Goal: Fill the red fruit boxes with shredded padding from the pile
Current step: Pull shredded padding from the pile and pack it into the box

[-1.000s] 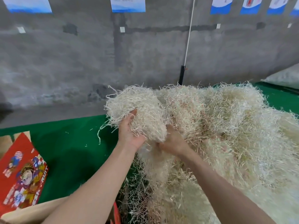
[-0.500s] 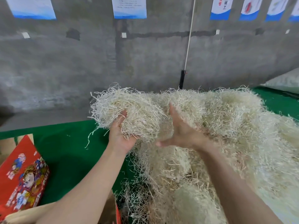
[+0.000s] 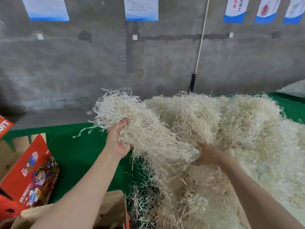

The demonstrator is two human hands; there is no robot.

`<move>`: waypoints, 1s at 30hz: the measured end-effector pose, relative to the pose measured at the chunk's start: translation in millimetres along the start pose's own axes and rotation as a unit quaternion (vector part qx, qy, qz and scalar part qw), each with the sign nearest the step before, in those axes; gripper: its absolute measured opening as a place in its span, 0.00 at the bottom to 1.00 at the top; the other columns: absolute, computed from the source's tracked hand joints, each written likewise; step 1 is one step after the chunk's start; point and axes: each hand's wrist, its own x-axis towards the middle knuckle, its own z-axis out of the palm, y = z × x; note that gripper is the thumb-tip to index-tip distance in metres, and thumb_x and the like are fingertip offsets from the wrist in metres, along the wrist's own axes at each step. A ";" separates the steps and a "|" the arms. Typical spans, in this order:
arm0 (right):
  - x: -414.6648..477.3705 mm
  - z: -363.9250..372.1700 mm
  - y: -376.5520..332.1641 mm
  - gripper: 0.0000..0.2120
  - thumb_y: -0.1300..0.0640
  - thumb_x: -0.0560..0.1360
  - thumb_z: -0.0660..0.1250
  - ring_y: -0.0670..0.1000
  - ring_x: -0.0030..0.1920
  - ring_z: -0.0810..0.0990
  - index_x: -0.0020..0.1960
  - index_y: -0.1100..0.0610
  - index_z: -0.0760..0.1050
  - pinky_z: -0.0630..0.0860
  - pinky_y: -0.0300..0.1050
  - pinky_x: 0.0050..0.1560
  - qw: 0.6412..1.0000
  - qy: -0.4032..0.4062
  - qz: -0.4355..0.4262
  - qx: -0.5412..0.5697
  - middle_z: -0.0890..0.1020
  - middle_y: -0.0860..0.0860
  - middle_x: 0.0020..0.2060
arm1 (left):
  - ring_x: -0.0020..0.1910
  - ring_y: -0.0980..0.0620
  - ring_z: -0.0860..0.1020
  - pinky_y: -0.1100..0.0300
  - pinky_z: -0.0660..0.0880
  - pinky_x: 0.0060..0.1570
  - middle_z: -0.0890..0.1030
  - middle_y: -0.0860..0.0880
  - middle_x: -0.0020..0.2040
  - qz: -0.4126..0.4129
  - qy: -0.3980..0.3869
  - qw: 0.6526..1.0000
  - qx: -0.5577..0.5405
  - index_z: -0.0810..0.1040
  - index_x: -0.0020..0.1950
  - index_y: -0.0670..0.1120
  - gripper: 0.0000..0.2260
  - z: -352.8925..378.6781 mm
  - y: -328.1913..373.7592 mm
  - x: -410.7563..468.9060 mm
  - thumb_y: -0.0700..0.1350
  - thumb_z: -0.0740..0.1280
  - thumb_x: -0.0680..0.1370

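A big pile of pale shredded padding (image 3: 231, 129) covers the right half of the green table. My left hand (image 3: 118, 140) grips a lifted clump of padding (image 3: 125, 113) at the pile's left edge, palm up, fingers buried in the strands. My right hand (image 3: 209, 154) is sunk in the same mass lower to the right, its fingers curled into the strands and partly hidden. A red fruit box (image 3: 33, 172) with a printed flap stands open at the lower left. Another box's brown flap (image 3: 109, 210) lies under my left forearm.
Green table cover (image 3: 79, 146) lies bare between the box and the pile. A grey concrete wall (image 3: 99, 63) with posters runs behind the table. A white cord (image 3: 200, 43) hangs down to a black fitting. A pale sack (image 3: 295, 88) sits at the far right.
My left hand has drawn the clump up and left, away from the pile. My right hand went from spread open against the padding to lower down, closing into the strands.
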 end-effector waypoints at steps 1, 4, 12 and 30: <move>-6.4 -17.3 -7.5 0.38 0.48 0.70 0.71 0.55 0.67 0.69 0.73 0.56 0.57 0.66 0.50 0.68 0.998 -0.020 -0.040 0.040 0.65 0.53 0.70 | 0.48 0.43 0.80 0.50 0.78 0.50 0.81 0.42 0.50 -0.014 0.010 1.000 0.008 0.83 0.47 0.44 0.15 0.2 -5.2 -0.8 0.45 0.72 0.62; -24.0 -52.3 -43.3 0.54 0.50 0.63 0.77 0.51 0.73 0.55 0.75 0.44 0.43 0.50 0.46 0.68 0.972 0.004 -0.161 0.169 0.54 0.46 0.74 | 0.49 0.43 0.79 0.49 0.75 0.52 0.79 0.41 0.52 -0.041 0.036 0.998 0.015 0.80 0.52 0.44 0.21 2.8 -17.0 -5.0 0.45 0.73 0.60; 9.7 -2.0 -84.1 0.27 0.64 0.72 0.66 0.46 0.43 0.78 0.69 0.61 0.63 0.78 0.39 0.49 0.979 0.063 -0.113 0.158 0.72 0.57 0.65 | 0.37 0.46 0.81 0.55 0.78 0.39 0.82 0.43 0.39 -0.035 -0.012 0.995 0.091 0.83 0.27 0.47 0.06 8.3 -13.5 -13.1 0.42 0.68 0.64; -28.0 -67.8 -55.7 0.65 0.45 0.55 0.78 0.48 0.73 0.41 0.71 0.39 0.31 0.41 0.50 0.69 0.949 0.067 -0.239 0.193 0.41 0.43 0.74 | 0.52 0.43 0.77 0.56 0.76 0.29 0.77 0.46 0.52 -0.061 0.011 0.969 0.239 0.82 0.32 0.43 0.08 8.2 -19.6 -13.3 0.37 0.67 0.71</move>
